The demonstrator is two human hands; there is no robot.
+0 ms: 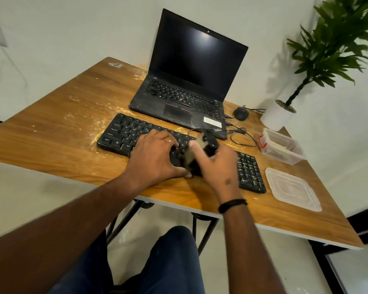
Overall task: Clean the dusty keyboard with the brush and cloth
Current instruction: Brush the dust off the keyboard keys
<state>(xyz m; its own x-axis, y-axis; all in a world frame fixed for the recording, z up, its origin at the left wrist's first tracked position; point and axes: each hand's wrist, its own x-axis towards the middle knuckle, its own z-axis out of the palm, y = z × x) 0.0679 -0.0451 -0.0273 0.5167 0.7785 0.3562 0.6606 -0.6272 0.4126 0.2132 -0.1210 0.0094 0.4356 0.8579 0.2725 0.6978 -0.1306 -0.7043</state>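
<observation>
Black keyboard (123, 135) lies on wooden surface (51, 132), just before an open laptop (187, 90); pale dust scattered left of it. Left hand (157, 158) rests on the keys, fingers spread and fairly straight. Right hand (217, 166) grips a motion-blurred brush (200, 151) over the keyboard's middle. Lidless clear container (283, 147) at right.

Laptop (187, 81): open at the far side of the table (51, 128), screen dark — its deck looks dusty.
Mouse (241, 113): black, just right of the laptop, its cable trailing behind.
Plant pot (277, 116): white, at the table's far right corner — green leaves rise above it.
Plastic box (282, 146): clear, red clip on its left end, near the right edge.
Lid (292, 188): clear, flat on the table, nearer than the box.
Table: wooden top, pale dust streaks on its left half.
</observation>
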